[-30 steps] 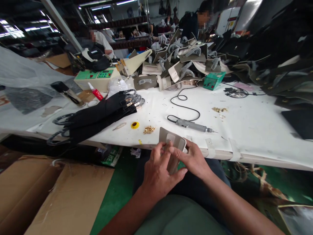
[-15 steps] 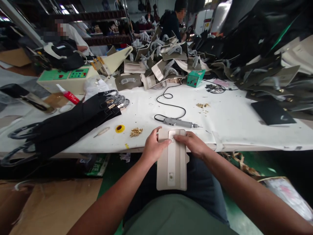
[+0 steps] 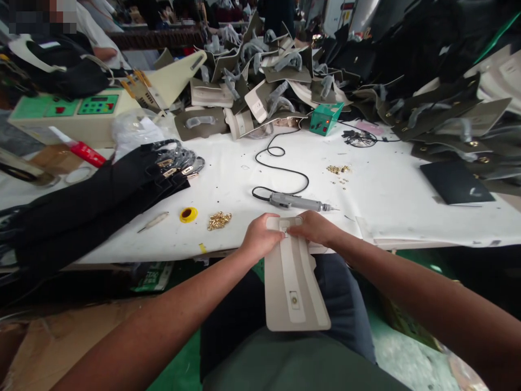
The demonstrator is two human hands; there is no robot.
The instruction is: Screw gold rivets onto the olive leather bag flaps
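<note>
A beige bag panel (image 3: pixel 277 293) with a paler strip down its middle hangs between my hands at the table's front edge. My left hand (image 3: pixel 260 236) grips its upper left edge, thumb pressed on the strip. On the upper right edge my right hand (image 3: pixel 315 228) is closed, its thumb close to the left one beside a small hole. Lower on the strip sits a small fitting (image 3: pixel 294 300) in a rectangular cut-out. Just beyond the hands a grey electric screwdriver (image 3: pixel 299 202) lies on the white table (image 3: pixel 228 163), its bit pointing right.
Gold fittings (image 3: pixel 220 220) lie in a heap beside a yellow ring (image 3: pixel 188 214). More small gold parts (image 3: pixel 338 170) are scattered farther back. A green control box (image 3: pixel 325 119) stands before piled bag panels (image 3: pixel 256 70). Black straps (image 3: pixel 93 190) cover the left side. A person's sleeve (image 3: pixel 91 30) shows behind.
The panel's lower end has swung toward me and to the right, while both hands keep hold of its top. The right fingers have drawn closer in. The camera view has shifted.
</note>
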